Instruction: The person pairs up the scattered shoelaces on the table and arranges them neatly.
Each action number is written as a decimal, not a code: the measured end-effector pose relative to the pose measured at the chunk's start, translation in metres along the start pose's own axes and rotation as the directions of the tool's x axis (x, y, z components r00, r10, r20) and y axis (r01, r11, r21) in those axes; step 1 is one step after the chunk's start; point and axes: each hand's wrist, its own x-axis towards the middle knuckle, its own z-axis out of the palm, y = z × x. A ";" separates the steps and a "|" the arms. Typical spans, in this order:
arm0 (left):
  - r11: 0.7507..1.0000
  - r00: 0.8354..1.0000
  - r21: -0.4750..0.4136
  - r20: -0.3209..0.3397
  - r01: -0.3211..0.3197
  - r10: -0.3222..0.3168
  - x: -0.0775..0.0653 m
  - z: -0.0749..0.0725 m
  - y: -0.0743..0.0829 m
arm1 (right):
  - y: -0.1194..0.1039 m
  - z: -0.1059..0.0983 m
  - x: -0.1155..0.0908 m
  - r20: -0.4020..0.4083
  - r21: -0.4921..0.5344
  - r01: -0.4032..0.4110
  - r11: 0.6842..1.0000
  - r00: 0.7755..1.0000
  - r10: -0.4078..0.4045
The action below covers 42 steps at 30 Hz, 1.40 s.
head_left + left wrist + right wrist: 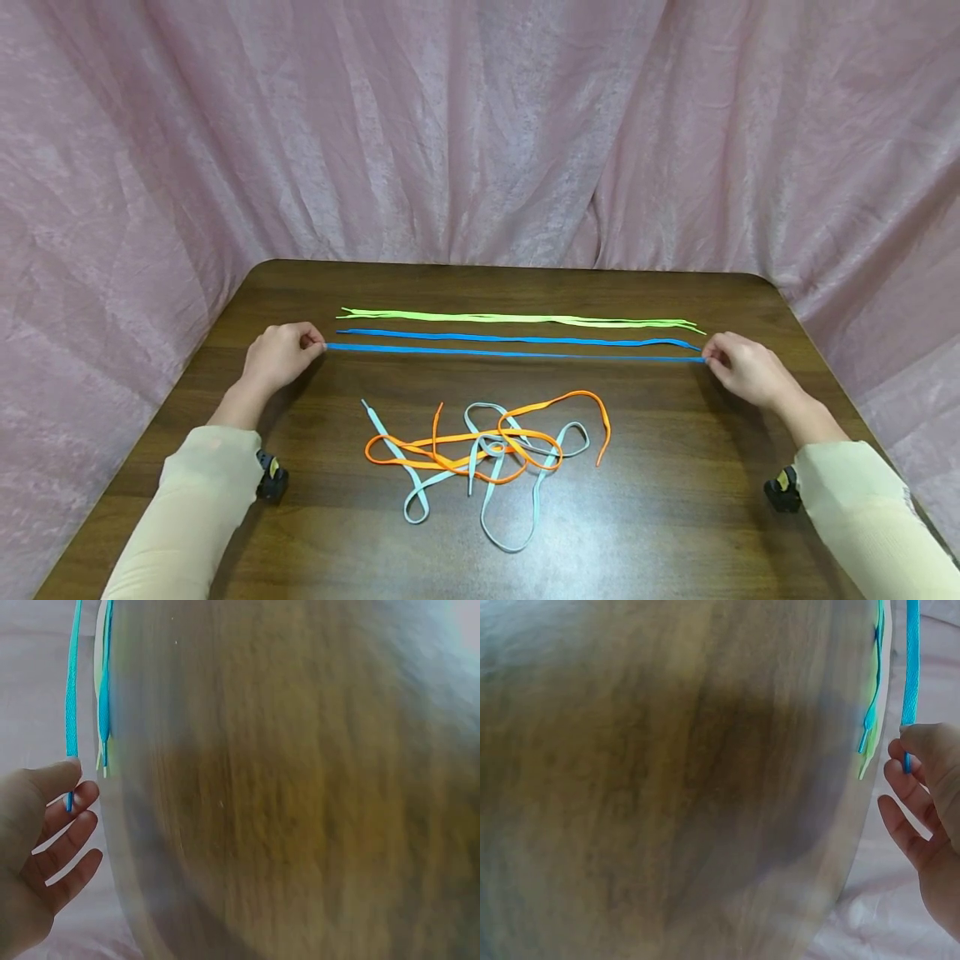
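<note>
"State the surface."
"A bench in dark brown wood grain, with rounded far corners. Light reflects from its near middle."

"State the room."
"A pink curtain with a soft sheen hangs in folds behind the far edge and at both sides."

"State of your hands?"
"Well apart. My left hand pinches one end of a blue lace; my right hand pinches the other. The lace runs straight between them, side to side; I cannot tell whether its middle touches the bench."

"Items beyond it?"
"A second blue lace lies roughly parallel, just beyond mine. Past that, yellow-green laces form a narrow bundle with spread ends."

"Items on the near side?"
"An orange lace and pale blue lacing lie loosely tangled, nearer to me."
</note>
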 end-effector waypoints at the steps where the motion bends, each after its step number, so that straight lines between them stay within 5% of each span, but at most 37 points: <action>1: 1.000 1.000 0.001 0.001 0.000 0.000 0.001 0.001 0.000 | 0.001 0.000 0.001 0.003 -0.006 -0.002 1.000 1.000 0.002; 17: 0.996 0.994 -0.020 0.059 0.088 -0.087 0.022 0.012 0.006 | 0.010 0.011 0.012 0.051 -0.022 -0.141 0.990 0.989 0.142; 25: 0.990 0.990 -0.038 0.058 0.133 -0.131 0.029 0.018 0.006 | 0.008 0.014 0.017 0.140 -0.013 -0.222 0.975 0.965 0.222; 36: 0.988 0.988 -0.030 0.033 0.152 -0.151 0.035 0.023 0.013 | 0.008 0.015 0.023 0.178 -0.032 -0.319 0.947 0.931 0.320; 42: 0.986 0.984 -0.012 0.064 0.166 -0.165 0.035 0.024 0.015 | 0.008 0.019 0.023 0.168 -0.038 -0.326 0.944 0.930 0.328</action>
